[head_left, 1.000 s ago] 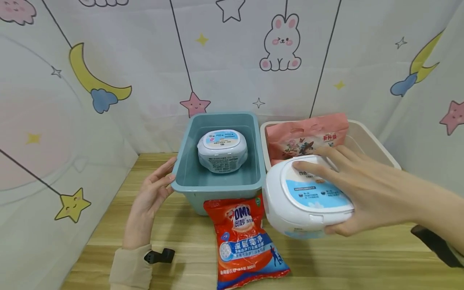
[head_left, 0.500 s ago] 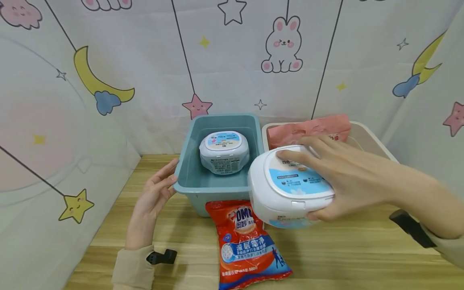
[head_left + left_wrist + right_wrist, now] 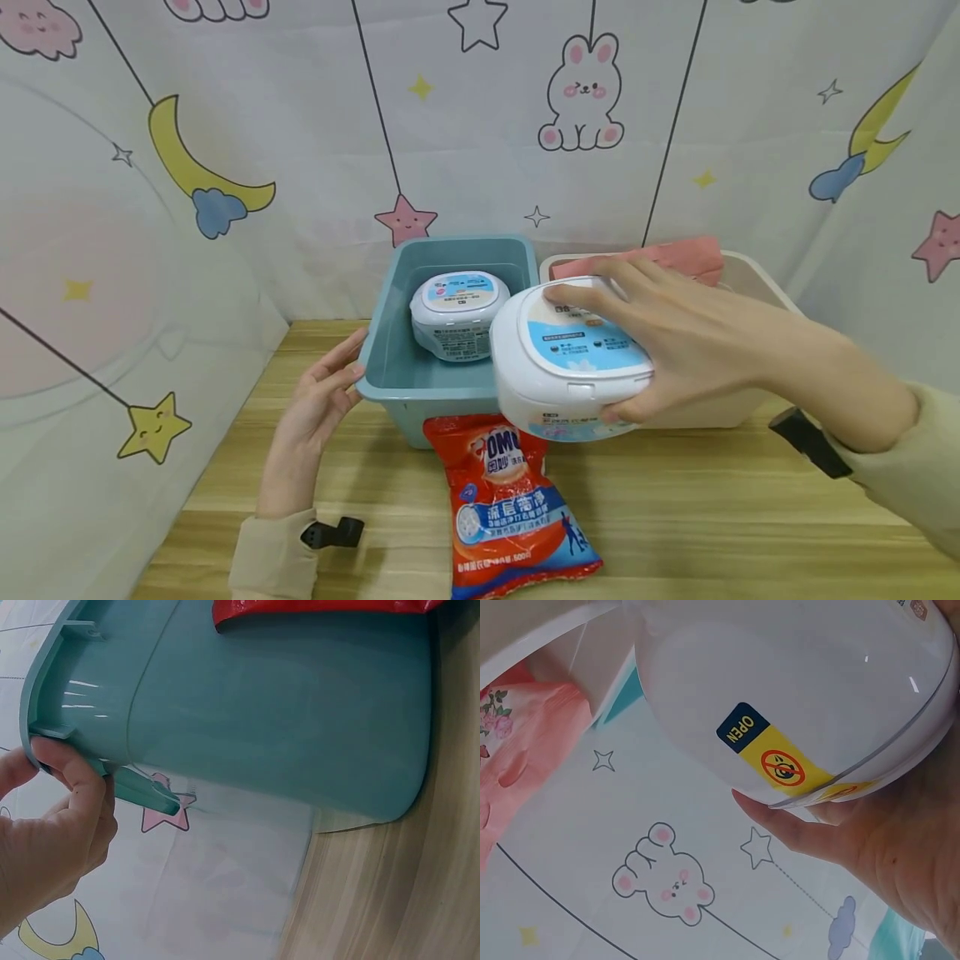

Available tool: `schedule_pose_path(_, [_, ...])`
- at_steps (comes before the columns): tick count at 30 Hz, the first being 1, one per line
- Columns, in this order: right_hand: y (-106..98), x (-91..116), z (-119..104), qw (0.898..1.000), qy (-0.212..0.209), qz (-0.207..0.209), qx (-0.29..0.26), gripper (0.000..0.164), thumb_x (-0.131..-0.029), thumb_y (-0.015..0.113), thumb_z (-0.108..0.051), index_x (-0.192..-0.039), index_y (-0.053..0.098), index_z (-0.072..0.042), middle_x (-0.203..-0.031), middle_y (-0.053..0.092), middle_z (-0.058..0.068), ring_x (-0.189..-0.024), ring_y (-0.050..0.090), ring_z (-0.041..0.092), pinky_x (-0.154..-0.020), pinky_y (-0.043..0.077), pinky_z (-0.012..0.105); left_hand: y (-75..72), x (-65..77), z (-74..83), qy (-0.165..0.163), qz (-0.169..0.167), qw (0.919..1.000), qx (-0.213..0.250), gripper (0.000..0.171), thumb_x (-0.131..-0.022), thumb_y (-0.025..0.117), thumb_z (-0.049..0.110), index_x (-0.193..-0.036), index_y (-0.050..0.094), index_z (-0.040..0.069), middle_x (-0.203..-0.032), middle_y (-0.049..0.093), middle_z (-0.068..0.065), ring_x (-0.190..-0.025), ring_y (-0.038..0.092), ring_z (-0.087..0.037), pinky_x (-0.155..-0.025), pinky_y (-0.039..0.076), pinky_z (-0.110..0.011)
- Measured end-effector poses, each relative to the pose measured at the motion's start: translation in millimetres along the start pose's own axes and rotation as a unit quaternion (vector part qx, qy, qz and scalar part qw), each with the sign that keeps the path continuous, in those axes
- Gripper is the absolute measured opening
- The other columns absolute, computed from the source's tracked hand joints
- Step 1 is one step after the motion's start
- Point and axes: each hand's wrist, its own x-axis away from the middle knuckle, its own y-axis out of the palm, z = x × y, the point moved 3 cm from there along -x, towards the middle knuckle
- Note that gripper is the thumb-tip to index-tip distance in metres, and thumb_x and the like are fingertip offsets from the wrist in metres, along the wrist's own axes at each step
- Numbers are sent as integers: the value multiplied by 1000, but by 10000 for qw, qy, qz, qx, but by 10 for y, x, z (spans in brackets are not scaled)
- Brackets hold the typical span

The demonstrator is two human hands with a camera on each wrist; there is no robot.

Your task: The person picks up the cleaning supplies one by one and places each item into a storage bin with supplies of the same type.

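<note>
My right hand [image 3: 667, 333] grips a white plastic tub [image 3: 517, 383] with a blue-and-white label on its lid. The tub is tilted and held up over the right front corner of a teal bin [image 3: 427, 392]. In the right wrist view, the tub's side [image 3: 690, 690] shows a yellow "OPEN" sticker. My left hand [image 3: 318, 400] holds the bin's left rim, with thumb and fingers pinching it in the left wrist view. Inside the bin stands a similar white tub [image 3: 450, 321], partly hidden by the held one.
A red OMO detergent bag [image 3: 510, 533] lies on the wooden table [image 3: 675, 517] against the bin's front. Right of the teal bin stands a beige bin [image 3: 753, 275] with a pink bag [image 3: 693, 254] in it. A patterned curtain [image 3: 480, 133] hangs behind.
My right hand has carried the tub left and slightly up, from in front of the beige bin to the teal bin's right front corner. The left hand stays on the rim.
</note>
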Motion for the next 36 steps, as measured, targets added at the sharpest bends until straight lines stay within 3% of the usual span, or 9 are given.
schedule_pose_path(8, [-27,-203,-10,9990,-387,191,80,99,-67,69,-69,-149,25,-36,-147,37,6,-128,38,28,-98,45,51,-20,10,20,39,65,9999,-89,53,-96,51,0,-147,37,6,-126,53,0,-104,61,-9,-84,54,-24])
schedule_pose_path(18, [-72,-427,-52,9994,-344,-27,39,96,-70,66,-70,-150,22,-39,-145,37,7,-126,38,26,-90,49,44,-17,14,28,15,126,9999,-85,55,-96,51,-1,-148,35,4,-126,52,0,-104,61,-9,-84,54,-24])
schedule_pose_path(27, [-88,-605,-65,9995,-123,-267,-130,99,-69,69,-67,-150,19,-38,-147,32,10,-127,36,28,-96,47,51,5,-1,3,-2,135,9999,-104,56,-96,50,-1,-149,31,2,-127,51,-1,-105,61,-9,-84,54,-24])
schedule_pose_path(36, [-60,-799,-47,9989,70,-406,-223,99,-70,67,-69,-150,17,-41,-146,33,9,-125,36,26,-96,46,51,19,-3,3,-11,175,9998,-115,57,-96,50,-2,-149,30,1,-127,52,0,-104,61,-8,-85,53,-24])
